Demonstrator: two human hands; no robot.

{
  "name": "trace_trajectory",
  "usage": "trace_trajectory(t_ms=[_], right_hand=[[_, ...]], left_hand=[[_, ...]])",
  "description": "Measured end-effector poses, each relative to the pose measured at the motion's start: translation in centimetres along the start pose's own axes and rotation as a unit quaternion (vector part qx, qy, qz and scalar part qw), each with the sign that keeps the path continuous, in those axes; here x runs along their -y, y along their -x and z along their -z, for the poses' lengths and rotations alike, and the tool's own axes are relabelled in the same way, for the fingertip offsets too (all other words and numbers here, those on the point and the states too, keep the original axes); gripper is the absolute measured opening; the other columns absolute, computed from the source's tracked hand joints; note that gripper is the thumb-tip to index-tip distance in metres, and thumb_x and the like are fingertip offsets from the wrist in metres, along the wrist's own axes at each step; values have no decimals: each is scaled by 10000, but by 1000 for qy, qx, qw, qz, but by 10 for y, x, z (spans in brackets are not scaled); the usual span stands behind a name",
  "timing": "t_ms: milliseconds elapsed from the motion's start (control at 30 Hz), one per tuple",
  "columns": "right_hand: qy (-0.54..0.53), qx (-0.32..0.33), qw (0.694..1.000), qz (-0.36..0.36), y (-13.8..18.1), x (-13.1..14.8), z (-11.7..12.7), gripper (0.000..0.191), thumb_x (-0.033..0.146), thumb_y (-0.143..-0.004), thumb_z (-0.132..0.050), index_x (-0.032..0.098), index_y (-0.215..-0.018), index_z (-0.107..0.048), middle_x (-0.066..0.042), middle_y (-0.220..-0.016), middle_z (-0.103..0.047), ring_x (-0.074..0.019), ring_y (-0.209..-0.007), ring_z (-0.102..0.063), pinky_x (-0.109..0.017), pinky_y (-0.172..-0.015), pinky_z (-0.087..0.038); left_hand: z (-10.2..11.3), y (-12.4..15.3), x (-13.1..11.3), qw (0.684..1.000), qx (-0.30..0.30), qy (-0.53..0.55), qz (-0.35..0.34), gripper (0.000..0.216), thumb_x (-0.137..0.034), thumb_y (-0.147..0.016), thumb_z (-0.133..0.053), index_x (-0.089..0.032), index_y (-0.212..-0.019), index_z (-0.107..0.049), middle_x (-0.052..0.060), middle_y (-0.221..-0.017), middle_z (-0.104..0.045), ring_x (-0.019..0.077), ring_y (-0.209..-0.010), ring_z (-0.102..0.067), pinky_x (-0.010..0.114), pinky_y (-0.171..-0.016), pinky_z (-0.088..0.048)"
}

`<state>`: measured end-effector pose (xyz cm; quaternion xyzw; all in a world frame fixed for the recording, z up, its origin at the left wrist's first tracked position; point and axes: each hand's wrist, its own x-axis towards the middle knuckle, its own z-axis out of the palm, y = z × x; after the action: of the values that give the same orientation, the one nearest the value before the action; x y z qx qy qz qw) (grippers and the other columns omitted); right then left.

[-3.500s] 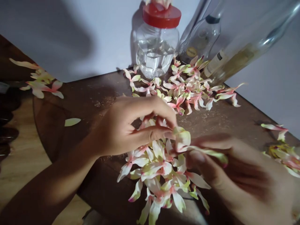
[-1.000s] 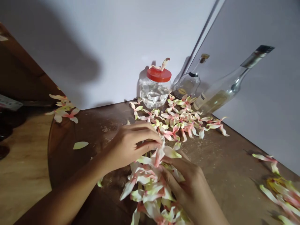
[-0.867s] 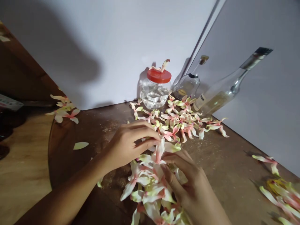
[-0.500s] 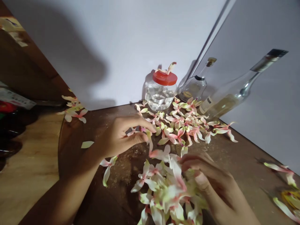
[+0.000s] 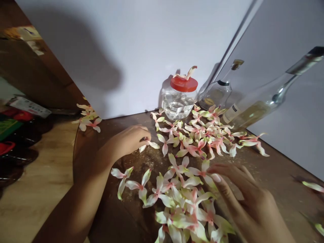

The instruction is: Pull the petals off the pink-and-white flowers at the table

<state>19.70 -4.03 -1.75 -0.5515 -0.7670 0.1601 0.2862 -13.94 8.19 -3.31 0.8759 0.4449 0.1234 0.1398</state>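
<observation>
My left hand (image 5: 133, 139) reaches over the brown tabletop, its fingers closed on a small pale pink-and-white flower (image 5: 152, 144). On the right, my right hand (image 5: 244, 192) has thumb and index finger close together at the edge of another pink-centred flower (image 5: 203, 172). Where they meet that flower is partly hidden. Beneath and left of my right hand lies a heap of similar flowers (image 5: 187, 214), with green-tipped white petals. A second spread of flowers (image 5: 202, 133) covers the table behind both hands.
A clear jar with a red lid (image 5: 184, 84) stands by the wall, a flower on its lid. Beside it are a stoppered bottle (image 5: 216, 94) and a tall glass bottle (image 5: 263, 104). More flowers (image 5: 88, 119) lie at the table's left corner. Dark bottles (image 5: 19, 162) stand beyond the left edge.
My left hand has drawn back from the rear spread and lowered to a flower on the table. A blurred flower near my right hand now rests on the heap. The view has shifted left.
</observation>
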Motion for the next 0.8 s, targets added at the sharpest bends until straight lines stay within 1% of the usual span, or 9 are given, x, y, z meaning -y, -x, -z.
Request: trace_trajectory(t_ms=[67, 133, 233, 300, 367, 433, 533, 633, 800], right_hand=[[-5, -16, 1000, -25, 2, 3, 0, 199, 422, -995, -561, 311, -1108, -682, -27, -1158, -701, -232, -1052, -661, -319, -833, -564], [-31, -32, 997, -61, 5, 9, -1, 237, 454, -991, -557, 309, -1129, -685, -27, -1158, -719, -214, -1003, -697, -269, -757, -590], [-114, -12, 990, -82, 4, 20, -4, 284, 463, -988, -560, 309, -1185, -694, -29, -1139, -756, -201, -988, -736, -218, -716, -608], [-195, 50, 977, -75, 0, 26, -8, 292, 449, -975, -590, 295, -1192, -709, -34, -1099, -774, -204, -966, -748, -223, -741, -613], [-267, 117, 953, -85, -3, 30, -11, 263, 414, -970, -612, 266, -1153, -728, -38, -1040, -780, -197, -901, -749, -235, -743, -610], [-307, 146, 935, -103, -5, 31, -13, 199, 380, -973, -616, 239, -1019, -747, -27, -943, -775, -172, -818, -730, -226, -716, -593], [-326, 133, 927, -126, -4, 32, -13, 235, 368, -974, -617, 217, -824, -717, -4, -779, -734, -131, -686, -669, -193, -622, -541], [-328, 134, 926, -129, 0, 33, -11, 222, 355, -963, -637, 218, -807, -715, -2, -709, -702, -126, -623, -629, -201, -568, -494], [-313, 123, 935, -108, 4, 34, -10, 221, 340, -944, -666, 206, -769, -683, 5, -665, -664, -105, -567, -558, -206, -510, -406]], left_hand=[[8, 2, -9, 998, -58, -5, -13, 141, -181, -943, -614, -186, -855, -724, 10, -908, -705, 146, -864, -624, 270, -831, -455], [16, 4, -29, 989, -142, 5, -47, 103, -179, -952, -627, -196, -936, -728, 14, -984, -716, 146, -924, -635, 273, -846, -469], [16, 7, -73, 957, -227, 36, -178, 106, -145, -943, -651, -209, -990, -722, 0, -1009, -724, 114, -918, -634, 243, -813, -493], [10, 8, -101, 948, -207, 40, -240, 99, -138, -953, -638, -193, -964, -719, -10, -979, -733, 117, -897, -618, 255, -801, -491], [4, 8, -119, 949, -190, 41, -248, 112, -142, -971, -611, -172, -949, -717, -10, -943, -734, 126, -863, -607, 284, -782, -479], [0, 8, -127, 950, -192, 37, -243, 125, -142, -982, -591, -158, -966, -714, 1, -934, -734, 138, -866, -611, 306, -789, -474], [-2, 8, -124, 941, -199, 56, -269, 126, -150, -984, -589, -149, -1020, -710, 23, -979, -738, 153, -913, -615, 310, -823, -482], [-3, 8, -120, 933, -202, 102, -280, 141, -139, -983, -585, -153, -1023, -720, 29, -994, -742, 147, -887, -600, 295, -794, -489], [-4, 11, -121, 933, -197, 172, -246, 134, -105, -926, -654, -178, -999, -740, 13, -1012, -757, 148, -898, -580, 262, -791, -518]])
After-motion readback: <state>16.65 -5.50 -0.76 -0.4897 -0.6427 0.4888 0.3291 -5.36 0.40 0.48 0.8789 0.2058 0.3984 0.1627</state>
